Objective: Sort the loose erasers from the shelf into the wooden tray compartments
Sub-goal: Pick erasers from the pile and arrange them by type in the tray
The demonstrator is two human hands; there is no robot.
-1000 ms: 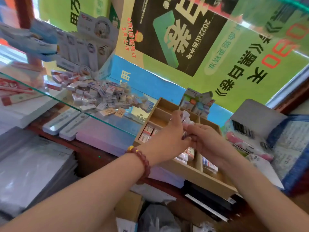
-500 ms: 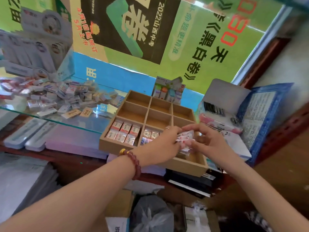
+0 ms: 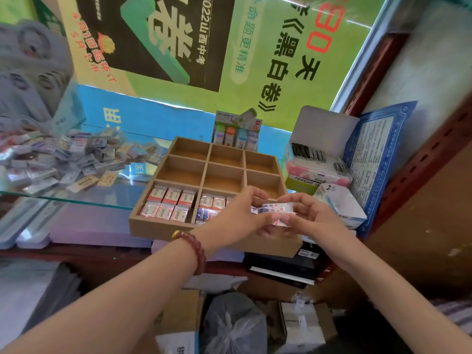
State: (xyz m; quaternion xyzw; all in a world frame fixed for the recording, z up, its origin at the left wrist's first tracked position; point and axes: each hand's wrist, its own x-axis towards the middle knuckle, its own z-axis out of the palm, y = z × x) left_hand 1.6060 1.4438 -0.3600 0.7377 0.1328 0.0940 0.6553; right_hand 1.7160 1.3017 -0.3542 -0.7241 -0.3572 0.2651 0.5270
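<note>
Head view: the left hand (image 3: 237, 218) and the right hand (image 3: 309, 221) met over the near-right corner of the wooden tray (image 3: 158, 228). Together they pinched a small bunch of wrapped erasers (image 3: 277, 209) between curled fingers and thumbs. The bunch was held just above the tray, probably so that the pieces could be squared up and lowered as one block into the compartment beneath the hands. That compartment's contents were hidden by the hands.

Just left of the left hand, the near-middle compartment (image 3: 219, 192) held red-and-white erasers at its far side and blue-and-white ones nearer. Farther left, the near-left compartment (image 3: 176, 183) held six red-and-white erasers laid flat in two rows of three, labels up, evidently packed for a tight fit. The six compartments (image 3: 222, 178) beyond the hands showed bare wooden floors.

Well to the left of the left hand, the loose erasers (image 3: 76, 154) lay heaped on the glass shelf (image 3: 76, 200), stock not yet sorted.
</note>
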